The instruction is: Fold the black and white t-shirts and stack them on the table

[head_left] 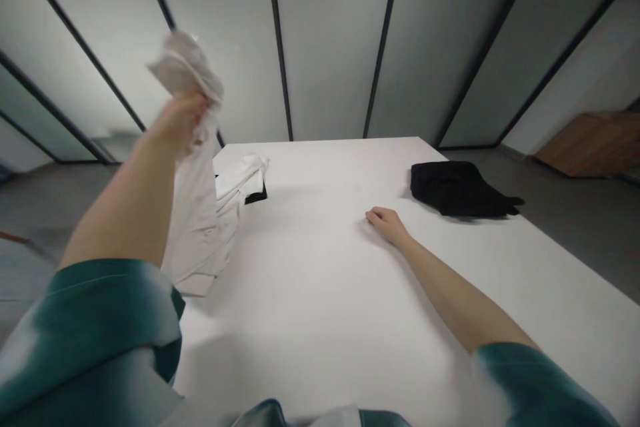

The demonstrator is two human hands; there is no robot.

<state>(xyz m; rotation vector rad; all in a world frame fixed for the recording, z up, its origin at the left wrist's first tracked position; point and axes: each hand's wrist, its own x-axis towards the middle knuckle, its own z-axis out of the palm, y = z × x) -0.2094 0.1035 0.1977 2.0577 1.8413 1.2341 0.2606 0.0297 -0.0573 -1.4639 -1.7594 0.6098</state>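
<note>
White cloth (195, 230) hangs below the left hand (183, 113), bunched above it.

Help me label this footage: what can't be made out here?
- Head view, left hand: finger outlines, blurred.
- Head view, raised white cloth: shape at its top, blurred.
- Head view, left black cloth: mostly hidden by the lying white cloth.
- Head view, brown furniture: cut off by right edge.

Before you: white table (310, 293). Beyond its far edge you see a wall of pale panels (330, 47) with dark bars (279, 43). Grey floor (570, 213) on both sides; brown wooden furniture (593, 143) at your far right.
</note>
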